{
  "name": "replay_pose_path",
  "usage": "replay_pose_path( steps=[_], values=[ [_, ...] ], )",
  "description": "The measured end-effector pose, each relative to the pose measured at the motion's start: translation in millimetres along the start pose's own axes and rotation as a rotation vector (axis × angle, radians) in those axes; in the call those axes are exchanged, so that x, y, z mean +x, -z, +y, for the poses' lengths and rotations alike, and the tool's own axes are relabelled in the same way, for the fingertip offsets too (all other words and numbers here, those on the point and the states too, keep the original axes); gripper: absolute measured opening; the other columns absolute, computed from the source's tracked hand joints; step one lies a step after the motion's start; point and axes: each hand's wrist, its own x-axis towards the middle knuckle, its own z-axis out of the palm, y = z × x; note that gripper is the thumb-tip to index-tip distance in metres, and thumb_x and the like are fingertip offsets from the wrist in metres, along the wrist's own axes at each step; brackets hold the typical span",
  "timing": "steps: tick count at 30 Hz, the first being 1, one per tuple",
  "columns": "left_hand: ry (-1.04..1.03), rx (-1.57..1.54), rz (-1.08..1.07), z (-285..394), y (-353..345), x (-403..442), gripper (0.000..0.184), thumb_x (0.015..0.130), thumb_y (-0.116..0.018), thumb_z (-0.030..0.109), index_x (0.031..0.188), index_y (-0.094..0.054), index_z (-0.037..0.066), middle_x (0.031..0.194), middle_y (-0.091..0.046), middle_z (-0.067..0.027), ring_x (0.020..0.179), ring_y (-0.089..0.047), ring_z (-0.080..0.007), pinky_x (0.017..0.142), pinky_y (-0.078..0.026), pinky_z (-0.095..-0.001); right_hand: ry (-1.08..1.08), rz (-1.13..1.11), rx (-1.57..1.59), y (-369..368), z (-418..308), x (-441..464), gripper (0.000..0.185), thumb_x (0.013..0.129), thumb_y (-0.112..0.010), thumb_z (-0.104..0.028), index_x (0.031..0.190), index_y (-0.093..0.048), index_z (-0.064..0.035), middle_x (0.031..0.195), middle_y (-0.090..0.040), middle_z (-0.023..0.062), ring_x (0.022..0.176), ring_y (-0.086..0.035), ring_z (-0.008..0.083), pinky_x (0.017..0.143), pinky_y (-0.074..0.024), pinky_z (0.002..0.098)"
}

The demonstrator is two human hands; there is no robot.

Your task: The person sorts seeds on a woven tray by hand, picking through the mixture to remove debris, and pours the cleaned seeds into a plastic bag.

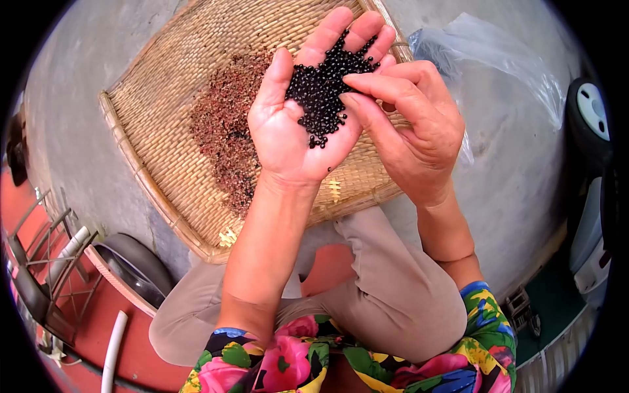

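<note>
A heap of small, round, shiny black seeds [327,82] rests in the upturned palm of my left hand [285,134], whose fingers are slightly curled. Over the heap's right side, my right hand [416,121] pinches with thumb and index finger at some of the seeds; how many it grips I cannot tell. Both hands are above a woven bamboo tray [164,98]. On the tray, left of and partly behind my left hand and forearm, lies a pile of reddish-brown husks [226,124] with some black seeds among them.
Clear plastic sheeting [491,56] lies on the grey floor to the right. A dark and white wheeled object [590,111] stands at the far right. At lower left are a dark basin [141,268], a white pipe [113,354] and a metal rack [49,262].
</note>
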Motion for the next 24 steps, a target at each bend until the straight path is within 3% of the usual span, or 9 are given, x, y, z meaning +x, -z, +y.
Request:
replay_pose_path(
  steps=[1, 6, 8, 9, 10, 12, 13, 18, 24],
  values=[
    [0.005, -0.022, -0.034, 0, 2, 0, 0.058, 0.094, -0.033, 0.035, 0.138, -0.033, -0.002, 0.143, -0.032, -0.0229, 0.137, -0.022, -0.0353, 0.114, -0.015, -0.0454, -0.032, -0.023, 0.072, 3, -4, 0, 0.013, 0.074, -0.07, 0.005, 0.085, -0.066, -0.0004, 0.081, -0.058, 0.0049, 0.066, -0.051, 0.0107, 0.054, -0.0409, 0.021],
    [-0.017, -0.035, 0.089, 4, -3, 1, 0.059, 0.094, -0.032, 0.037, 0.139, -0.031, -0.001, 0.143, -0.031, -0.0221, 0.137, -0.021, -0.0352, 0.115, -0.012, -0.0454, -0.118, 0.109, 0.23, 19, -4, -6, 0.012, 0.073, -0.075, -0.006, 0.077, -0.064, -0.0048, 0.073, -0.057, 0.0034, 0.056, -0.049, 0.015, 0.046, -0.0358, 0.026],
    [-0.021, -0.055, -0.029, 8, 6, 3, 0.06, 0.093, -0.034, 0.038, 0.139, -0.031, 0.0, 0.144, -0.031, -0.0194, 0.138, -0.02, -0.0362, 0.115, -0.01, -0.0461, -0.207, -0.213, 0.057, 23, 4, -13, 0.016, 0.075, -0.074, -0.015, 0.074, -0.063, -0.004, 0.072, -0.058, 0.0031, 0.061, -0.051, 0.0146, 0.05, -0.038, 0.0295],
    [-0.02, -0.05, -0.032, 9, 4, 3, 0.06, 0.093, -0.034, 0.038, 0.139, -0.031, 0.0, 0.144, -0.031, -0.0194, 0.138, -0.02, -0.0362, 0.115, -0.01, -0.0461, -0.273, -0.301, -0.038, 20, 9, -13, 0.027, 0.087, -0.062, -0.029, 0.084, -0.063, -0.0016, 0.082, -0.061, 0.0054, 0.077, -0.055, 0.0159, 0.066, -0.0446, 0.032],
    [-0.032, -0.067, -0.087, 8, 1, 1, 0.057, 0.094, -0.031, 0.035, 0.136, -0.034, -0.003, 0.14, -0.035, -0.0218, 0.135, -0.025, -0.0374, 0.113, -0.017, -0.0471, -0.273, -0.295, -0.036, 13, 12, -14, 0.027, 0.087, -0.062, -0.029, 0.084, -0.063, -0.0016, 0.082, -0.061, 0.0054, 0.077, -0.055, 0.0159, 0.066, -0.0446, 0.032],
    [-0.035, -0.084, -0.144, 3, -5, -3, 0.054, 0.095, -0.028, 0.033, 0.134, -0.037, -0.005, 0.136, -0.04, -0.0243, 0.132, -0.03, -0.0387, 0.111, -0.023, -0.0481, -0.685, 0.191, 0.938, -10, 15, -12, 0.042, 0.096, -0.045, -0.037, 0.099, -0.061, 0.001, 0.097, -0.061, 0.0088, 0.093, -0.056, 0.0185, 0.087, -0.044, 0.0328],
    [-0.129, 0.163, -0.024, -2, -8, -5, 0.054, 0.095, -0.027, 0.032, 0.132, -0.039, -0.005, 0.134, -0.043, -0.0238, 0.129, -0.034, -0.0378, 0.111, -0.024, -0.0482, -0.715, 0.213, 1.3, -18, 16, -9, 0.048, 0.099, -0.035, -0.039, 0.111, -0.057, 0.0029, 0.111, -0.058, 0.0106, 0.103, -0.055, 0.0198, 0.098, -0.0402, 0.0334],
    [-0.47, 0.634, 0.056, -16, -8, -5, 0.061, 0.097, -0.023, 0.042, 0.131, -0.041, -0.005, 0.13, -0.047, -0.0235, 0.123, -0.043, -0.0346, 0.108, -0.028, -0.0468, -0.868, 0.342, 1.688, -53, 16, 0, 0.046, 0.098, -0.037, -0.036, 0.111, -0.057, 0.0023, 0.114, -0.058, 0.0116, 0.107, -0.054, 0.0213, 0.099, -0.0405, 0.0368],
    [-0.634, 0.784, 0.14, -24, -22, -7, 0.079, 0.092, -0.021, 0.062, 0.14, -0.027, 0.001, 0.14, -0.034, -0.0237, 0.132, -0.031, -0.034, 0.111, -0.019, -0.0455, -0.825, 0.256, 2.083, -52, 11, -2, 0.043, 0.098, -0.035, -0.032, 0.112, -0.057, 0.003, 0.112, -0.059, 0.0134, 0.109, -0.052, 0.0237, 0.101, -0.0392, 0.038]
  ],
)
